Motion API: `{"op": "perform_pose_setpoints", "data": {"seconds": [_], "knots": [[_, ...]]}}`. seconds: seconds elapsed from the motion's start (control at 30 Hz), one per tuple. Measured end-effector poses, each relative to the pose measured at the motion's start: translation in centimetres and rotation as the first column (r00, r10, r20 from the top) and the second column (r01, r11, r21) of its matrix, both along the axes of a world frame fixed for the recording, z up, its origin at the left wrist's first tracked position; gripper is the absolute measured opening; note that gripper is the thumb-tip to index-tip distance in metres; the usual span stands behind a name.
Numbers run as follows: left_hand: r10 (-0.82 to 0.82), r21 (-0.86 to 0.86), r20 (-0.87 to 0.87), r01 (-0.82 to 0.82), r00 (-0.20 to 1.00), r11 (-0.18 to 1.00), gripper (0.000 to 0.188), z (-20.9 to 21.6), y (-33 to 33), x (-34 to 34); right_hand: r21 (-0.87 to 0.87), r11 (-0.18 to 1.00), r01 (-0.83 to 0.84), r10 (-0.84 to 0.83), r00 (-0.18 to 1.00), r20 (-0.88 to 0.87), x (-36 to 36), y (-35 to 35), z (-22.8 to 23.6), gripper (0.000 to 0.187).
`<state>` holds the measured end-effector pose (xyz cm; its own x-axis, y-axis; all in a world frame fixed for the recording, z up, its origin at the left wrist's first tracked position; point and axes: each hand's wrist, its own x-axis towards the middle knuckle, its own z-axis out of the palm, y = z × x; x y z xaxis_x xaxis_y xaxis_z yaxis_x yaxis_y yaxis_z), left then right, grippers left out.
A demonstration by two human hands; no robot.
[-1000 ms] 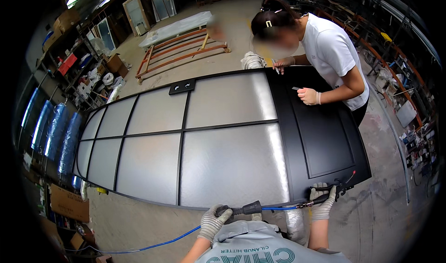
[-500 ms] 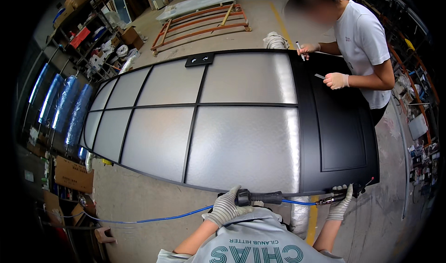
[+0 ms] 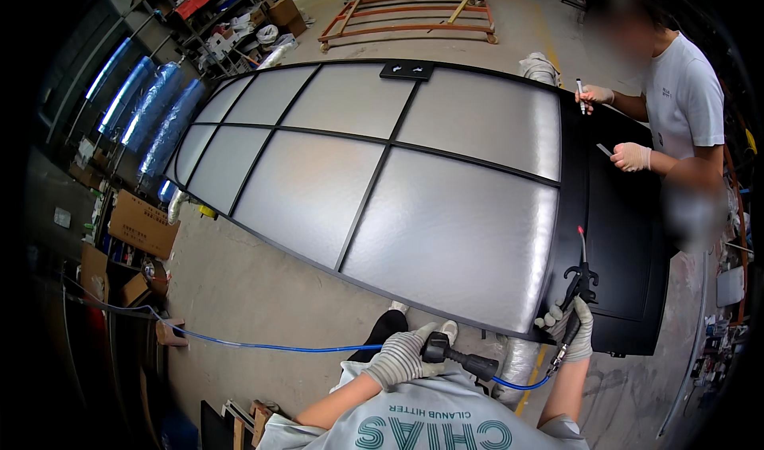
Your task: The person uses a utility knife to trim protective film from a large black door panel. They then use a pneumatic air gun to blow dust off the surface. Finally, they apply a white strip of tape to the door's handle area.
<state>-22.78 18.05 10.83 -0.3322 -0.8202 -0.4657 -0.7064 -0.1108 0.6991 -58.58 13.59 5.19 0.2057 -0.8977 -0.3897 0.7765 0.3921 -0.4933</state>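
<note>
My right hand (image 3: 574, 327), in a pale work glove, grips a black air blow gun (image 3: 582, 281) over the near right part of a large black-framed door panel (image 3: 362, 207). The gun's thin nozzle ends in a red tip and points away from me. From its metal connector a blue hose (image 3: 278, 347) runs left past my body. My left hand (image 3: 400, 358), in a striped glove, is closed around a black, flashlight-shaped piece (image 3: 471, 364) along that hose; its exact kind is unclear. The panel has frosted panes and a solid black right end.
Across the panel a co-worker in white gloves holds a marker (image 3: 581, 96) and a small flat metal strip (image 3: 605, 150). A black lock plate (image 3: 407, 70) sits on the far edge. Wrapped supports (image 3: 517, 362) stand underneath. Cardboard boxes (image 3: 143, 223) and film rolls (image 3: 151, 112) are at left.
My right hand has raised the blow gun from the near edge to over the panel, nozzle now pointing away. My left hand still holds the black piece. The view has turned, shifting the panel.
</note>
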Motion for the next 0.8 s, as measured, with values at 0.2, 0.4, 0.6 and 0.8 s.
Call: {"op": "perform_pose_setpoints", "data": {"seconds": [0.2, 0.4, 0.6, 0.8], "knots": [[0.002, -0.123, -0.016, -0.004, 1.000, 0.992, 0.084, 0.8, 2.0, 2.6, 0.118, 0.756, -0.644, 0.645, 0.763, 0.036, 8.9, -1.6, -0.2, 0.042], [0.200, -0.270, 0.128, -0.160, 0.971, 0.949, 0.095, 1.6, 2.5, 9.3, 0.178, 0.469, -0.865, 0.872, 0.486, 0.066, 19.3, -3.1, 1.5, 0.034], [0.344, -0.284, -0.020, -0.335, 0.939, 0.898, 0.087, -1.8, 6.1, 20.0, 0.069, 0.678, -0.731, 0.732, 0.681, 0.015, 29.3, -4.0, 2.7, 0.046], [0.364, -0.333, 0.088, -0.316, 0.927, 0.888, 0.089, -3.8, 9.4, 35.5, -0.014, 0.994, -0.110, 0.109, 0.993, -0.035, 39.0, -5.4, 2.0, 0.038]]}}
